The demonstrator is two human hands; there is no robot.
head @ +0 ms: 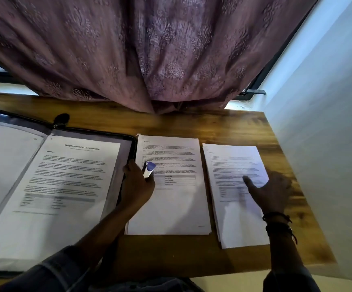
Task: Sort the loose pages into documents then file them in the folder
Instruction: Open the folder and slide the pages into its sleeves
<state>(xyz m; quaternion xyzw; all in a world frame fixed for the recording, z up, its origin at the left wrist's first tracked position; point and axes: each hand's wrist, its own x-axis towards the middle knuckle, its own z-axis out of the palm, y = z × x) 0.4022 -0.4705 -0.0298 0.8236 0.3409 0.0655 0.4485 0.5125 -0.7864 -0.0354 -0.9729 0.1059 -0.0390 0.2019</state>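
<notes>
Pages sit in two stacks (171, 199) (238, 218); left hand (138, 186) grips a stapler (149, 169), right hand (269, 192) flat, fingers released.

Mauve curtain (150, 49) (damask-patterned), white pages (171, 203)

Left hand (138, 182) gripping stapler (149, 169), right hand (269, 192) flat on right stack (237, 165)

Bare wooden table (192, 125) lies open behind and in front of the two white paper stacks, the middle one (171, 207) and the right one (240, 228), with a narrow strip between them, while the open black zip folder (126, 165) fills the left and the purple patterned curtain (150, 60) hangs over the far edge.
</notes>
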